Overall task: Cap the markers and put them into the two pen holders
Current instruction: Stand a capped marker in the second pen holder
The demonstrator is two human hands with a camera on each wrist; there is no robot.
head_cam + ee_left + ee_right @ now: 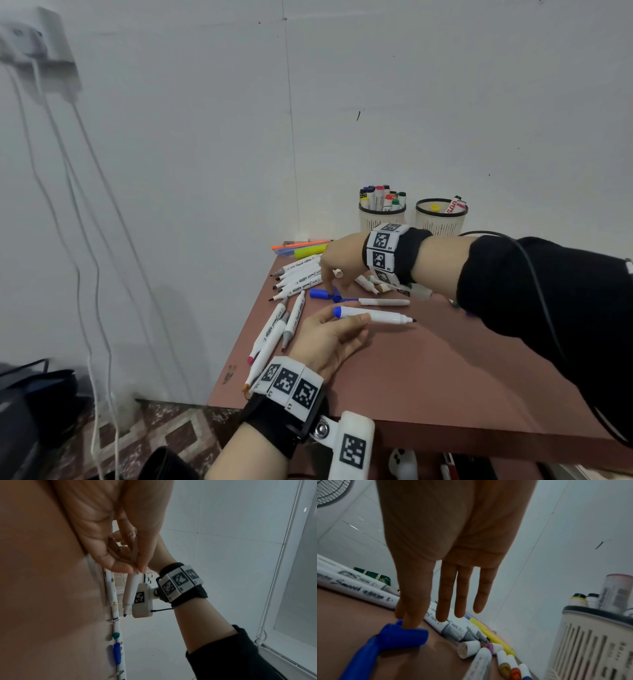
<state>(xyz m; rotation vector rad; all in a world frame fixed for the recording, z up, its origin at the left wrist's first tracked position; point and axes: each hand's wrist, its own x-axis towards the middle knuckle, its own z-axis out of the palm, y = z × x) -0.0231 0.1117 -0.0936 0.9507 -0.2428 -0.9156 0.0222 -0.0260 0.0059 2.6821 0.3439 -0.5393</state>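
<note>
- The white marker barrels (359,588) lying in a row read "Smooth" in black script.
- Left hand (329,337) pinches an uncapped white marker (375,315) mid-barrel between thumb and fingers, its blue end left and dark tip right, above the brown surface (428,370).
- Right hand (337,260) reaches down; its fingers (411,615) are extended, touching a blue cap (404,637) on the surface.
- Two ribbed, slotted pen holders (441,219) stand by the wall.

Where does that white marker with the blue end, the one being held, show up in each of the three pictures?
Head view: the held marker lies level at centre, pinched by the left hand, bare tip pointing right.
Left wrist view: it hangs centre-left, tip down.
Right wrist view: not in it.
Shared landmark: the slotted pen holder.
</note>
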